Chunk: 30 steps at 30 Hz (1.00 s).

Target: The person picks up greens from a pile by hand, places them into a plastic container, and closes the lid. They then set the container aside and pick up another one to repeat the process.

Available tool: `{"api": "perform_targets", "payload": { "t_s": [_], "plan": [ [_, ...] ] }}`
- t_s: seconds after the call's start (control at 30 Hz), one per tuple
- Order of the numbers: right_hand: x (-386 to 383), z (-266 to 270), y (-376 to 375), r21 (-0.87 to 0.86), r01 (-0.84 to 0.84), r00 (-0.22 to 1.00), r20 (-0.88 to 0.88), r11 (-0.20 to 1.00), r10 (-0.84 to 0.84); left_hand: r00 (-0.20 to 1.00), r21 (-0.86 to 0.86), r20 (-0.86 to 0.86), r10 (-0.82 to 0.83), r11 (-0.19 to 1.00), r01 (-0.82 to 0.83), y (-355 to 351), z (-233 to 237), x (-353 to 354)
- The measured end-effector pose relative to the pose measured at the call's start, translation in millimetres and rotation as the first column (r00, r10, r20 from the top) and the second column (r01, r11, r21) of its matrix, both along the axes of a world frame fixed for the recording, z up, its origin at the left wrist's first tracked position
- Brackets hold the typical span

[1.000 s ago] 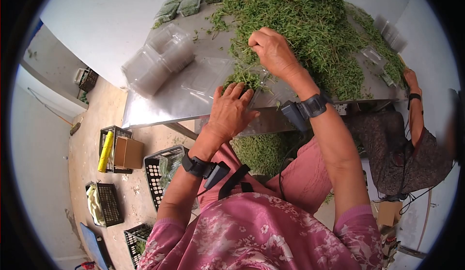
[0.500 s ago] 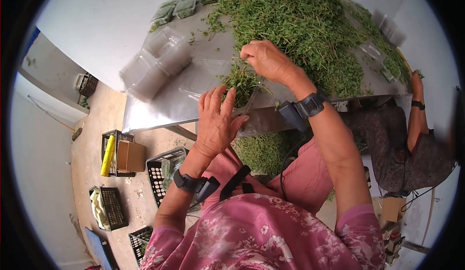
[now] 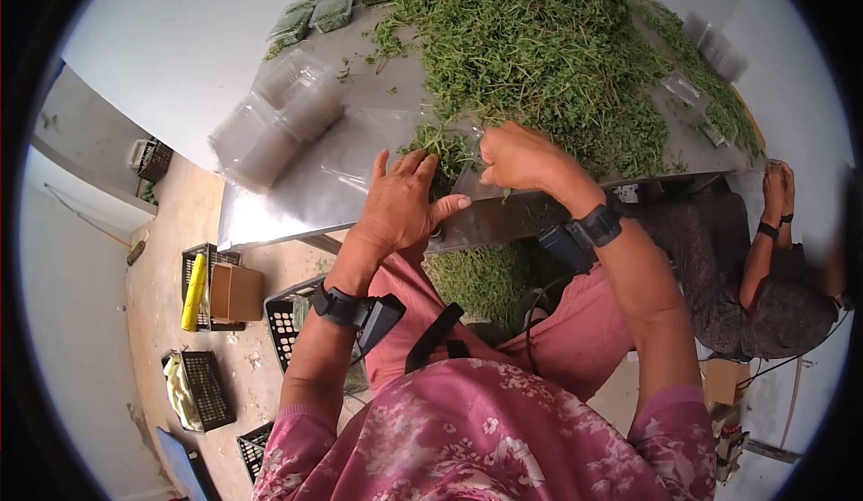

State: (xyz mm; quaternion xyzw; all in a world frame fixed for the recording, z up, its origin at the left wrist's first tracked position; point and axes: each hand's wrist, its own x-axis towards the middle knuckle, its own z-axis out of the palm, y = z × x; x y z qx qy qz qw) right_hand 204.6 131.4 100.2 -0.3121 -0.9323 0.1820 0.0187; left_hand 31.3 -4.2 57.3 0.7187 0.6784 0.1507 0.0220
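My left hand (image 3: 395,202) rests with spread fingers on leafy green sprigs (image 3: 436,146) that lie in an open clear plastic container. Its thumb points right, along the near side of that container. Curled closed, my right hand (image 3: 521,157) is at the container's right side; what its fingers hold, if anything, is hidden. A transparent lid (image 3: 373,137) appears to lie flat on the metal table (image 3: 297,200), left of the sprigs. Just behind my right hand rises a large heap of green stems (image 3: 539,47).
Nested empty clear containers (image 3: 279,119) stand at the table's left, with filled boxes (image 3: 333,13) behind. Another person's hands (image 3: 778,186) are at the right edge. Black crates (image 3: 200,389) and a cardboard box (image 3: 235,291) stand on the floor at left.
My right hand has come down and right, from above the sprigs to the container's right side. My left fingers now lie over the sprigs. The other person's hands have come together.
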Motion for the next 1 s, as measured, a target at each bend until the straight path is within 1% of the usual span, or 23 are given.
{"api": "perform_targets", "payload": {
  "t_s": [0.07, 0.17, 0.27, 0.37, 0.43, 0.5, 0.57, 0.67, 0.7, 0.77, 0.8, 0.87, 0.97, 1.0],
  "plan": [
    [-2, -20, 5, -0.003, -0.023, 0.999, -0.023, 1.000, 0.023, 1.000, -0.028, 0.002, -0.005, 1.000, 0.005, 0, 3, -1],
    [1, -15, 5, 0.106, -0.009, 1.000, -0.027, 0.994, 0.012, 1.000, -0.036, 0.003, -0.010, 0.999, 0.010, 1, 4, -2],
    [2, -9, 12, 0.273, 0.029, 0.977, -0.213, 0.961, 0.031, 1.000, 0.000, 0.012, -0.009, 1.000, 0.009, -2, 1, -3],
    [-3, 3, 7, 0.380, 0.073, 0.922, -0.378, 0.922, 0.083, 1.000, 0.061, 0.029, -0.008, 0.998, 0.006, -7, 1, -2],
    [-10, 9, 3, 0.326, 0.076, 0.879, -0.469, 0.942, 0.092, 0.998, 0.122, 0.063, -0.010, 0.993, 0.002, -15, 5, -2],
    [-18, 10, 0, 0.292, 0.062, 0.831, -0.545, 0.954, 0.113, 0.996, 0.251, 0.084, 0.008, 0.967, -0.030, -23, 8, -8],
    [-24, 7, 0, 0.278, 0.037, 0.777, -0.612, 0.960, 0.147, 0.990, 0.343, 0.135, 0.052, 0.934, -0.096, -33, 14, -10],
    [-29, -2, 5, 0.233, -0.103, 0.838, -0.503, 0.967, 0.211, 0.979, 0.337, 0.157, 0.132, 0.924, -0.179, -42, 8, -23],
    [-28, -2, 3, 0.212, -0.088, 0.876, -0.449, 0.973, 0.177, 0.978, 0.338, 0.152, 0.142, 0.923, -0.186, -44, 7, -24],
    [-26, -2, -3, 0.175, -0.052, 0.937, -0.331, 0.983, 0.108, 0.972, 0.283, 0.181, 0.147, 0.939, -0.195, -46, 6, -24],
    [-25, -1, -4, 0.133, -0.090, 0.935, -0.329, 0.987, 0.130, 0.968, 0.256, 0.198, 0.150, 0.946, -0.199, -45, 6, -23],
    [-25, 2, -7, 0.048, -0.169, 0.930, -0.322, 0.984, 0.176, 0.975, 0.267, 0.193, 0.114, 0.950, -0.163, -40, 5, -22],
    [-28, 0, -12, 0.001, -0.240, 0.923, -0.309, 0.971, 0.229, 0.986, 0.259, 0.145, 0.082, 0.959, -0.118, -27, 7, -15],
    [-32, -2, -12, 0.013, -0.245, 0.940, -0.242, 0.970, 0.240, 0.990, 0.253, 0.120, 0.069, 0.962, -0.098, -22, 8, -13]
  ]
}}
